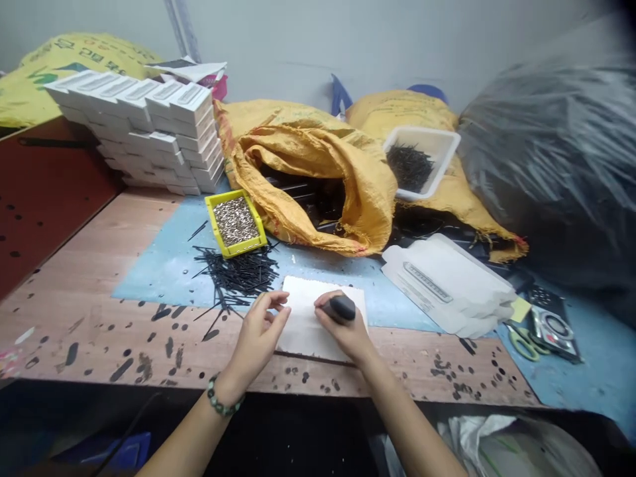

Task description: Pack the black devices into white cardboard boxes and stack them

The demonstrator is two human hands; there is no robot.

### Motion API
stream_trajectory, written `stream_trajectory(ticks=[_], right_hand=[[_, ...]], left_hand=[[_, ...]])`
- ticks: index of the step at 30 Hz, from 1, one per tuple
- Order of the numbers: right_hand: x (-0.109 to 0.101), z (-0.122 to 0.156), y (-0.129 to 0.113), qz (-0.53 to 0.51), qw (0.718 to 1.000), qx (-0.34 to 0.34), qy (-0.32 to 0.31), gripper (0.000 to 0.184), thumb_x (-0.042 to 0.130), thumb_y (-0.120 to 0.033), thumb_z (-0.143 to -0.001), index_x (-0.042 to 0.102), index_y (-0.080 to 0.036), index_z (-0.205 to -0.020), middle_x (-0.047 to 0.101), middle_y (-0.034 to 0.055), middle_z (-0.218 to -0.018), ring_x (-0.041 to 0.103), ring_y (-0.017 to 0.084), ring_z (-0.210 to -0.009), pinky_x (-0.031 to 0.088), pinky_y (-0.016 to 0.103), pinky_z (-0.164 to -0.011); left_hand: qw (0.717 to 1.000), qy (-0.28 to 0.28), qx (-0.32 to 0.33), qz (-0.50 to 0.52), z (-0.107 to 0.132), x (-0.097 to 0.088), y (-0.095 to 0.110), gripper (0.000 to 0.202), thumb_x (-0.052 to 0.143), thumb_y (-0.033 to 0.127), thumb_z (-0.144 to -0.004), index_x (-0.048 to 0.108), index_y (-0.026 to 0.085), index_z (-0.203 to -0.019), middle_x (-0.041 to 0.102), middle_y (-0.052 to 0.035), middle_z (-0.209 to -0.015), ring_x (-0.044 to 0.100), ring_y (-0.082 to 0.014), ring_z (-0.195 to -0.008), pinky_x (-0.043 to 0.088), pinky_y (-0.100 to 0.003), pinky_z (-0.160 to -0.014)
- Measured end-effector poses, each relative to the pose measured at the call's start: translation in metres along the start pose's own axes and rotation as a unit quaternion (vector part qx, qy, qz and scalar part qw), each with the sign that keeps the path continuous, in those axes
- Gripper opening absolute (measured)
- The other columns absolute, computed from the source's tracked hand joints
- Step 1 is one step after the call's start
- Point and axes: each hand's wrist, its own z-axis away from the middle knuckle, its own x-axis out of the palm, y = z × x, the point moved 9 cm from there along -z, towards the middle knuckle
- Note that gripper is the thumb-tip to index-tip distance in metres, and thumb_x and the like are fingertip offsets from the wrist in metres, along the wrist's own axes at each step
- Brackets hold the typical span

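Note:
My right hand [348,331] is closed round a dark, rounded tool handle [342,309], whose working end is hidden under my fingers. It rests over a white board [303,324] at the front of the table. At the board's left edge, my left hand [261,328] is curled, its fingertips and thumb close together in a loose pinch. Anything between them is too small to make out. Beyond it lies a heap of thin black sticks [238,273]. A yellow tray [227,252] of small shiny metal pieces stands at the back of that heap.
White boxes [149,132] are stacked at the back left. An open yellow sack [368,199] holds dark parts. Behind it, a white tub [450,156] contains black pieces. Flat printed cartons [447,285] and green-handled scissors [524,344] lie right. A large dark bag [551,165] bulges there.

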Motion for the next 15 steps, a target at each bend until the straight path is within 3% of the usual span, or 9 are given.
stream_trajectory(ticks=[3,5,6,8,10,13,15], right_hand=[[-0.02,-0.014,0.018,0.092,0.995,0.027,-0.027,0.039,0.064,-0.04,-0.08,0.053,-0.023,-0.114,0.061,0.0077,-0.11,0.059,0.023,-0.098,0.049,0.04,-0.085],[-0.064,-0.02,0.017,0.22,0.975,0.0,0.027,0.051,0.058,-0.042,-0.084,0.043,-0.022,-0.128,0.053,0.0114,-0.127,0.051,0.026,-0.115,0.043,0.044,-0.095],[-0.094,-0.02,0.015,0.303,0.949,-0.01,0.084,0.052,0.055,-0.043,-0.085,0.041,-0.021,-0.13,0.05,0.0137,-0.13,0.047,0.028,-0.119,0.039,0.047,-0.098],[-0.156,-0.012,0.008,0.46,0.861,-0.008,0.216,0.05,0.058,-0.04,-0.082,0.046,-0.016,-0.124,0.049,0.0199,-0.128,0.042,0.034,-0.119,0.031,0.053,-0.1],[-0.199,-0.003,0.006,0.524,0.808,0.007,0.271,0.045,0.064,-0.034,-0.076,0.051,-0.014,-0.115,0.05,0.0237,-0.122,0.04,0.038,-0.116,0.026,0.057,-0.1],[-0.23,0.002,0.0,0.534,0.799,0.005,0.277,0.023,0.061,-0.025,-0.079,0.056,-0.016,-0.099,0.058,0.0202,-0.103,0.047,0.034,-0.101,0.027,0.055,-0.097],[-0.231,0.003,-0.013,0.532,0.8,-0.009,0.276,0.008,0.055,-0.023,-0.082,0.056,-0.018,-0.089,0.061,0.0153,-0.09,0.052,0.03,-0.09,0.031,0.052,-0.095]], left_hand=[[0.99,-0.071,0.061,-0.101,0.006,0.023,0.008,0.027,0.057,0.03,-0.084,0.06,0.028,-0.111,0.06,-0.0053,-0.108,0.057,-0.02,-0.099,0.046,-0.03,-0.083],[0.98,-0.112,0.079,-0.143,0.008,0.038,0.006,0.033,0.053,0.032,-0.086,0.055,0.028,-0.119,0.058,-0.0058,-0.116,0.055,-0.0214,-0.106,0.046,-0.035,-0.09],[0.976,-0.129,0.082,-0.158,0.008,0.044,0.004,0.034,0.052,0.033,-0.087,0.054,0.028,-0.121,0.057,-0.006,-0.118,0.055,-0.022,-0.108,0.045,-0.037,-0.092],[0.97,-0.145,0.085,-0.178,0.007,0.05,0.002,0.034,0.05,0.035,-0.088,0.054,0.027,-0.12,0.057,-0.0061,-0.12,0.054,-0.0226,-0.111,0.046,-0.039,-0.093],[0.969,-0.142,0.088,-0.183,0.005,0.05,0.004,0.032,0.049,0.037,-0.088,0.055,0.027,-0.118,0.058,-0.0063,-0.118,0.055,-0.0229,-0.11,0.048,-0.039,-0.091],[0.975,-0.132,0.074,-0.164,0.004,0.047,0.01,0.031,0.049,0.039,-0.088,0.058,0.027,-0.115,0.059,-0.0067,-0.116,0.057,-0.0227,-0.102,0.05,-0.038,-0.085],[0.981,-0.135,0.049,-0.133,0.006,0.051,0.012,0.03,0.049,0.041,-0.087,0.059,0.026,-0.111,0.059,-0.0069,-0.115,0.058,-0.0223,-0.098,0.05,-0.038,-0.084]])
